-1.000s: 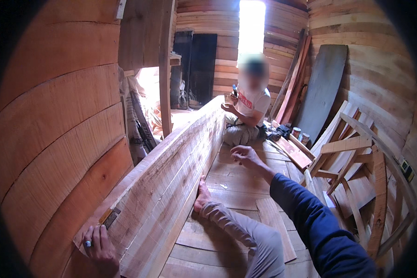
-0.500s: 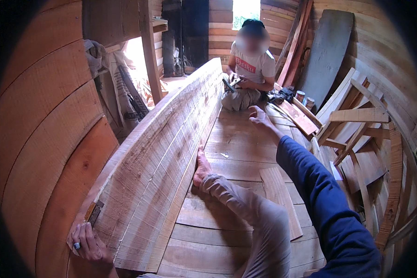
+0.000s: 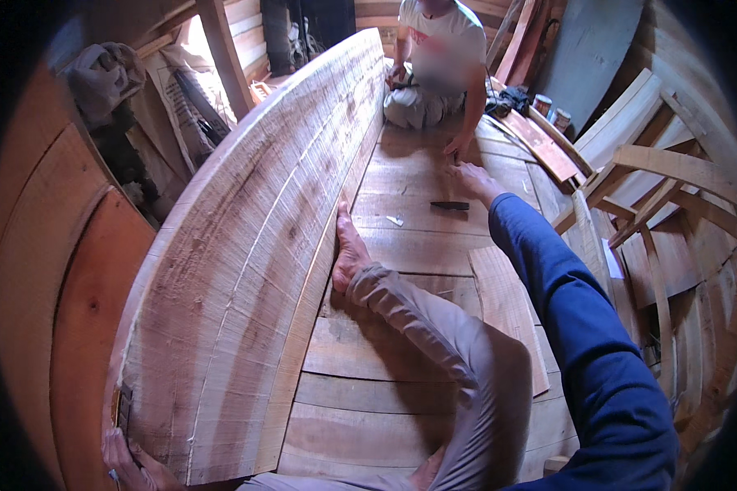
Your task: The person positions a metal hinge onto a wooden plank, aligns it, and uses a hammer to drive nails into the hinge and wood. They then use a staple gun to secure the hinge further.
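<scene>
1. My left hand [image 3: 135,465] is resting at the near end of the thick plank [image 3: 246,245], fingers bent around its upper corner. The fingertips are meeting a small dark-and-amber tool [image 3: 121,407] at the plank's top edge; I cannot tell whether they are gripping it.

2. The plank is standing on its long edge, stretching away from me, a pale line running along its broad face. Orange-brown wall boards [image 3: 90,303] are rising to its left.

3. My grey-trousered leg [image 3: 442,335] is bending on the plank's right side, and my bare foot [image 3: 353,254] is lying right beside its bottom edge.

4. A loose board [image 3: 508,311] is lying on the floor, right of the plank and beyond my knee.

5. A dark bar-shaped piece [image 3: 450,205] and a white scrap [image 3: 395,220] are lying right of the plank, toward its far half.

6. My right hand [image 3: 477,180] is hovering right of the plank, fingers partly curled, just beside a co-worker's hand [image 3: 458,149]. I cannot tell whether my fingers are holding anything.

7. A curved wooden frame [image 3: 663,164] is standing well to the plank's right.

8. The co-worker [image 3: 424,110] is sitting by the plank's far end.
</scene>
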`<state>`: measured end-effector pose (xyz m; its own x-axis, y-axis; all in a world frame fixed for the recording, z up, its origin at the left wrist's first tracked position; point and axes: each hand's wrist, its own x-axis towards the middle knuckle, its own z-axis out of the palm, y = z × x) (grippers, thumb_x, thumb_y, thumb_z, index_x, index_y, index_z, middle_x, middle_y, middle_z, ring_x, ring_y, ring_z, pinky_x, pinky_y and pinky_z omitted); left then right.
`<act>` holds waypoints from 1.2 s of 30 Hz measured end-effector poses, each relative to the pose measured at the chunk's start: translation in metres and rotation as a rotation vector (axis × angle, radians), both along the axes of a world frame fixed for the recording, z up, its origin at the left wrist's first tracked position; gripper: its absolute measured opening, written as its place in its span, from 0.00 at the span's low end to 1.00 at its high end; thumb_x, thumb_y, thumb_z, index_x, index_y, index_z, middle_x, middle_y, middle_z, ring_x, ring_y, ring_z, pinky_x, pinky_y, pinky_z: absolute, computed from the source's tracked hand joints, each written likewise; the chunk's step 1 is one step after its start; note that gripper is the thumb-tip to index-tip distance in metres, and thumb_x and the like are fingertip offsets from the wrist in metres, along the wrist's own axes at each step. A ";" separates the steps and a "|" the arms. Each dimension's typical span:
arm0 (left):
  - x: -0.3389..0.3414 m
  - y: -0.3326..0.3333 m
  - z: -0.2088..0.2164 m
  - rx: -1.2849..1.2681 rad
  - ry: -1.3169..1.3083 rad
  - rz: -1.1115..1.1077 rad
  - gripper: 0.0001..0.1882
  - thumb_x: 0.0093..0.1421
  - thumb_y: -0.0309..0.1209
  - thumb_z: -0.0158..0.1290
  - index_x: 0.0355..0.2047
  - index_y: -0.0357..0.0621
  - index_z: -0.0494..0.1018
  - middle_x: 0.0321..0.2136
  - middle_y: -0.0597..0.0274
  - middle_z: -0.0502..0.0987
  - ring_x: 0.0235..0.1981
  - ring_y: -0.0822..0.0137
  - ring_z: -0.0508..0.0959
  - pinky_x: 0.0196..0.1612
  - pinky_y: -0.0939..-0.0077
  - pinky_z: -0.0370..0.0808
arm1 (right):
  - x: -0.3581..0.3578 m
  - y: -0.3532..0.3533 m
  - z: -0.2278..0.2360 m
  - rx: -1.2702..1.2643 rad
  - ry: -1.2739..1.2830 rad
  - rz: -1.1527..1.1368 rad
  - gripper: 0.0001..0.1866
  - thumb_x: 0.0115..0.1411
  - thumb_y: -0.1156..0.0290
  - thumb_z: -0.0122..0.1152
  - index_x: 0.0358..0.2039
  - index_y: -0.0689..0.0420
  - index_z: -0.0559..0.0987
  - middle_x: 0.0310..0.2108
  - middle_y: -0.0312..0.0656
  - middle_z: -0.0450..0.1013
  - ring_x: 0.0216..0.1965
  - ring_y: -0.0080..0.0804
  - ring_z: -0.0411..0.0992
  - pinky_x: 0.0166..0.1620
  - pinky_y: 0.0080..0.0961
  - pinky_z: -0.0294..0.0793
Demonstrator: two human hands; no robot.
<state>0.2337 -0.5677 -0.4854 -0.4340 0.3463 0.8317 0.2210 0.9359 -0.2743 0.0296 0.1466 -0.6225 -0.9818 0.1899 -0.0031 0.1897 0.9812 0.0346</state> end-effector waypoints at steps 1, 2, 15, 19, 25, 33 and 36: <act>-0.002 0.002 -0.001 -0.017 -0.003 -0.002 0.10 0.61 0.18 0.47 0.41 0.27 0.72 0.42 0.43 0.75 0.43 0.49 0.75 0.49 0.60 0.71 | 0.007 0.009 -0.015 0.052 -0.027 0.005 0.22 0.55 0.75 0.51 0.52 0.50 0.70 0.47 0.49 0.69 0.48 0.47 0.70 0.47 0.42 0.72; -0.003 0.003 -0.001 -0.038 -0.006 -0.003 0.10 0.61 0.18 0.47 0.42 0.27 0.72 0.42 0.43 0.75 0.44 0.49 0.75 0.49 0.60 0.72 | 0.013 0.018 -0.032 0.101 -0.056 0.013 0.21 0.55 0.75 0.50 0.52 0.50 0.70 0.47 0.49 0.69 0.47 0.47 0.71 0.47 0.41 0.72; 0.018 -0.012 -0.004 -0.058 0.068 0.210 0.14 0.61 0.17 0.46 0.47 0.28 0.70 0.45 0.43 0.74 0.46 0.51 0.74 0.54 0.60 0.69 | -0.045 0.072 -0.151 0.389 0.024 0.200 0.25 0.58 0.69 0.50 0.57 0.53 0.66 0.41 0.50 0.71 0.41 0.43 0.74 0.38 0.39 0.75; 0.034 -0.005 0.000 0.001 -0.010 0.239 0.29 0.63 0.48 0.39 0.46 0.31 0.71 0.45 0.47 0.75 0.47 0.51 0.74 0.54 0.57 0.68 | -0.073 0.070 -0.171 0.100 0.188 0.478 0.13 0.57 0.69 0.52 0.42 0.48 0.77 0.37 0.47 0.75 0.38 0.46 0.73 0.39 0.41 0.73; -0.021 0.037 0.008 0.022 0.024 0.010 0.10 0.55 0.20 0.54 0.39 0.36 0.75 0.36 0.51 0.77 0.40 0.52 0.77 0.47 0.56 0.73 | -0.018 0.133 -0.194 0.093 0.121 0.385 0.09 0.58 0.67 0.54 0.39 0.53 0.76 0.33 0.51 0.74 0.34 0.50 0.73 0.37 0.43 0.70; 0.009 0.023 0.006 -0.001 0.032 0.053 0.14 0.50 0.18 0.57 0.39 0.38 0.75 0.36 0.54 0.77 0.40 0.51 0.77 0.46 0.56 0.73 | -0.012 0.180 -0.215 0.063 0.079 0.379 0.09 0.59 0.66 0.56 0.38 0.55 0.75 0.32 0.52 0.74 0.33 0.50 0.72 0.35 0.42 0.69; -0.004 0.026 0.001 0.007 0.043 -0.011 0.16 0.47 0.15 0.57 0.39 0.39 0.76 0.37 0.54 0.76 0.40 0.52 0.76 0.45 0.56 0.72 | 0.001 0.188 -0.197 0.011 0.101 0.291 0.10 0.58 0.66 0.57 0.38 0.57 0.74 0.31 0.53 0.73 0.32 0.50 0.72 0.34 0.42 0.68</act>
